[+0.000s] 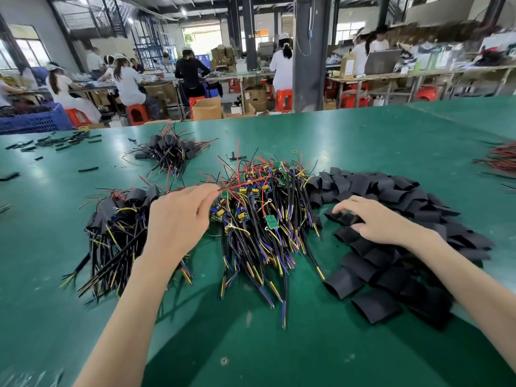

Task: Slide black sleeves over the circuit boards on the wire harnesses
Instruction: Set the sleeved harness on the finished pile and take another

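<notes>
A heap of bare wire harnesses (265, 216) with small green circuit boards lies mid-table. My left hand (178, 216) hovers over its left edge and pinches thin red wires (240, 185) of one harness between thumb and fingers. To the right spreads a pile of flat black sleeves (391, 263). My right hand (374, 219) lies on that pile, fingers curled round one black sleeve (344, 217) at its left edge. A heap of sleeved harnesses (120, 219) sits to the left, partly behind my left forearm.
The green table mat (251, 344) fills the foreground. A second sleeved bundle (170, 153) lies further back, with loose black tube pieces (64, 141) at the far left and red wires (499, 160) at the right edge. Workers sit at benches beyond the table.
</notes>
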